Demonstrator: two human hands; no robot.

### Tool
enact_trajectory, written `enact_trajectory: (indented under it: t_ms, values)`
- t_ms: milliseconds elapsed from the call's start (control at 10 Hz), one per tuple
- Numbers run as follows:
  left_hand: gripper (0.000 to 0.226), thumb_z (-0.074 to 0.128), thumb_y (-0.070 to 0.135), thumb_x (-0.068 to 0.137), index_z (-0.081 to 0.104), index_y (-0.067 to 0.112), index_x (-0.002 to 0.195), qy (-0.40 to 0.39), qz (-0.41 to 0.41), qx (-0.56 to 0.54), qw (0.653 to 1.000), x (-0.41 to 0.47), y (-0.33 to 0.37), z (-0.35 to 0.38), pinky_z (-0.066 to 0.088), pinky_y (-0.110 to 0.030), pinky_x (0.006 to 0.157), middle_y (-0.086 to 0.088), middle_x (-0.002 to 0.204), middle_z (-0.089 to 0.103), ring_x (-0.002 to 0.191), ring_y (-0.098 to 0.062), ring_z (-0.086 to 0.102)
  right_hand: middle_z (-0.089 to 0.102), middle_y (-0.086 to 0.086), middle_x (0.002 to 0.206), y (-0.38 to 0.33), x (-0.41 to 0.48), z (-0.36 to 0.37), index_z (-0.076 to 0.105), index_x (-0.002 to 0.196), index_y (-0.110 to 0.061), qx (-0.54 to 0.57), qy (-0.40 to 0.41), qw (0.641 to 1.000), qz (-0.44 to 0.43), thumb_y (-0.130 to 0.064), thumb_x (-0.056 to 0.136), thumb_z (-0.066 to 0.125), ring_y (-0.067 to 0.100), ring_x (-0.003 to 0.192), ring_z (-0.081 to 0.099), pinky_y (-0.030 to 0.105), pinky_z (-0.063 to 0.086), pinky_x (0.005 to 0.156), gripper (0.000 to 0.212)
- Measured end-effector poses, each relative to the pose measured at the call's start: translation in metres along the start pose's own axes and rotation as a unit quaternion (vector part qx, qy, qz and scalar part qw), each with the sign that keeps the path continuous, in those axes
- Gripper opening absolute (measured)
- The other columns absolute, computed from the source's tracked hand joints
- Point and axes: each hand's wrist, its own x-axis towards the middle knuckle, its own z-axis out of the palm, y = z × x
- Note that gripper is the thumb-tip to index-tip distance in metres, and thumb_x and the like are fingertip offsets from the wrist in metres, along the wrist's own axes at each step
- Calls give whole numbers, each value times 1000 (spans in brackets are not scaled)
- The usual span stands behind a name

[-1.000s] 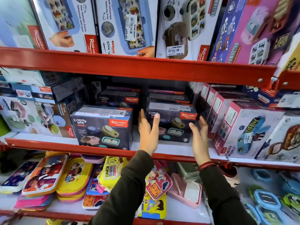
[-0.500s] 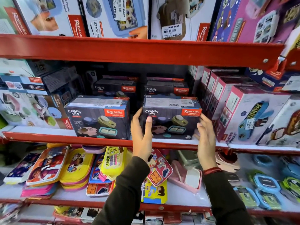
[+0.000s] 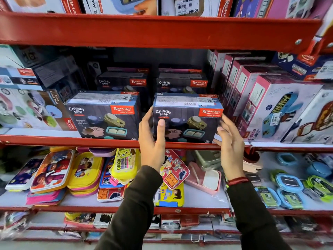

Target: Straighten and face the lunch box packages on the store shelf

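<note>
Since the earlier frames the dark rectangular cardboard "Crunchy bite" lunch box package (image 3: 187, 118) at the centre of the frame has come forward to the red metal shelf edge (image 3: 108, 142), roughly level with the matching dark box (image 3: 103, 115) just to its left. The left hand (image 3: 152, 141) now grips its left end, thumb laid across the printed front. The right hand (image 3: 231, 141) has its fingers spread by the right end; whether they touch the box cannot be told. Two more of the same dark boxes (image 3: 124, 82) stand behind. Pink-and-white boxes (image 3: 281, 112) fill the right of this shelf. The lower shelf holds flat yellow cartoon lunch boxes (image 3: 84, 170) and blue-lidded containers (image 3: 288, 183).
</note>
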Motion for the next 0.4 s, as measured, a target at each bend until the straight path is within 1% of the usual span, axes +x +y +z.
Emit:
enact_trajectory:
  t_ms: [100,200,300,400]
  values:
    - [70,54,63,96,39,34,159,-24,-3,9,1000,-1,2,-1,37,-44,129,13,159,47,151,-6,44,60,-8,148,0,-1,1,57,140,-41,-4,-2,1000,3,-46,87,54,-1,135,54,47,46,117,53]
    - [77,54,65,96,31,34,163,-44,-8,25,999,-3,0,-3,35,-45,130,13,164,43,154,-5,40,60,-10,145,0,0,1,56,143,-37,-8,-13,1000,0,-43,90,54,-14,127,54,35,46,114,53]
    - [78,53,58,100,22,31,166,-33,-7,53,998,-10,10,-4,28,-44,133,10,171,33,159,-6,30,59,-8,144,-3,-1,0,53,144,-31,-29,-5,999,-24,-40,93,55,-7,129,55,24,43,110,52]
    - [66,51,45,106,28,26,164,2,84,126,988,-10,22,-7,16,-28,133,4,169,36,158,-12,29,57,-2,144,-10,0,0,54,135,-35,-26,59,995,-73,-39,92,54,13,133,55,22,43,109,43]
